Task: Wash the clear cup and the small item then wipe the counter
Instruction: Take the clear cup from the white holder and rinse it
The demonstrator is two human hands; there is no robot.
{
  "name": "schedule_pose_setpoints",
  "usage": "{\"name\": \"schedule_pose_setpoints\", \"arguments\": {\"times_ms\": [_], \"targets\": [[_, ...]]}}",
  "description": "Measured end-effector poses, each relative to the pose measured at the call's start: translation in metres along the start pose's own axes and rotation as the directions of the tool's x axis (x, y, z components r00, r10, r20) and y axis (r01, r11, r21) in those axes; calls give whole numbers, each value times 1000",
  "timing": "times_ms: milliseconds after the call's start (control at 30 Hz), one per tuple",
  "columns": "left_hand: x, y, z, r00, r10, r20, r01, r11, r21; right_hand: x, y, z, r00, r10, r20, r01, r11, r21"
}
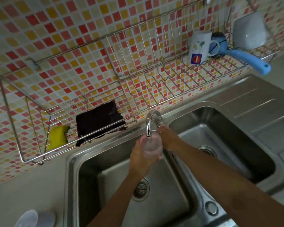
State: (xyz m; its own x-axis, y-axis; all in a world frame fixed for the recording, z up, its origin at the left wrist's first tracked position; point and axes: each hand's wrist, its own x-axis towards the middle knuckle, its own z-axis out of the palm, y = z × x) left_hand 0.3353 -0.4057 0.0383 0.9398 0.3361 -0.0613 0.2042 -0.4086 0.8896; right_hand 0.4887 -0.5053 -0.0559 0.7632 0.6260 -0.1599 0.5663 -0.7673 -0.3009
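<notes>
My left hand (142, 158) grips the clear cup (152, 145) and holds it upright right under the spout of the chrome tap (150, 122), over the left basin of the steel sink (105, 169). My right hand (168, 137) reaches past the cup to the tap handle (160, 122), fingertips touching it. A small clear lid-like item (27, 218) lies on the counter at the bottom left. I cannot tell whether water runs.
A wire rack (31, 102) on the tiled wall holds a yellow sponge (57, 136) and a dark cloth (99, 121). The upper dish rack (154, 76) holds a white mug (198, 48), a blue-handled brush (246, 57) and a grey container (250, 31). Right basin (220, 141) beside the left.
</notes>
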Motion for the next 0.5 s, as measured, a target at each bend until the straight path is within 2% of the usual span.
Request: {"name": "schedule_pose_setpoints", "arguments": {"times_ms": [100, 200, 367, 500], "targets": [[0, -2, 1, 999, 1, -35, -2, 1000, -16, 1, 4, 3, 1000, -20, 8, 20, 999, -33], [2, -2, 1, 1000, -2, -7, 2, 1000, 9, 1, 2, 4, 1000, -11, -4, 11, 999, -42], [4, -6, 2, 999, -13, -36, 14, 1000, 10, -1, -4, 2, 998, 16, -65, -27, 985, -169], [5, -8, 3, 1000, -10, -26, 10, 1000, 15, 12, -14, -5, 995, 42, -90, -53, 992, -117]]}}
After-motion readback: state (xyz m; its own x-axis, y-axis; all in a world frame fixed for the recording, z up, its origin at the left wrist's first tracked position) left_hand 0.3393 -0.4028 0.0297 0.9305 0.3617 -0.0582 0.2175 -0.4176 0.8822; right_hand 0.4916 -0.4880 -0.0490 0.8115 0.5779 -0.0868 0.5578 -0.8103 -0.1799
